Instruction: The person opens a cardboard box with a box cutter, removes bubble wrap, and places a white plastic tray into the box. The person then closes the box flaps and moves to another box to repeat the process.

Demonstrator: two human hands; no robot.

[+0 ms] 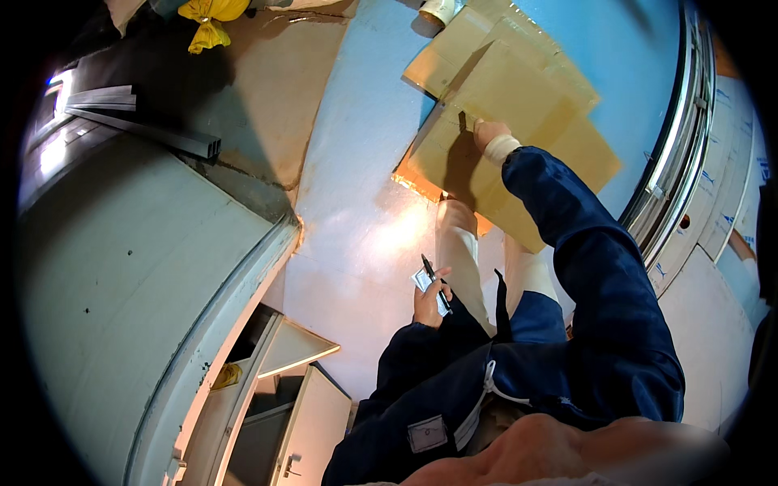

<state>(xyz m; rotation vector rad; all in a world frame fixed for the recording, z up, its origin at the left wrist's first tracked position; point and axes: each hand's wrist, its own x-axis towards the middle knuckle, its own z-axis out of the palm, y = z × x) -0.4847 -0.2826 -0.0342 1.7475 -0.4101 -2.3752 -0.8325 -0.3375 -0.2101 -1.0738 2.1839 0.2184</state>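
In my left hand (pixel 430 301) are a black pen (pixel 428 267) and a small whitish card or packet (pixel 420 279) bearing print. That hand is low, beside my left leg. My right arm reaches forward, and my right hand (pixel 491 135) is at the brown cardboard (pixel 516 85), its fingers curled. Whether they grip the cardboard or only touch it cannot be told. Folded panels and tape strips show on the cardboard, which lies over the pale blue floor (pixel 352 121) just beyond my knees. A dark slot or mark (pixel 462 121) is beside my fingertips.
A cardboard tube or roll (pixel 436 12) is beyond the cardboard. Metal channels (pixel 164 133) and a tied yellow bag (pixel 209 21) are at far left. A large grey-green panel (pixel 140 243) stands at left, near an open cabinet door (pixel 316 419). A metal track (pixel 681 140) runs along the right.
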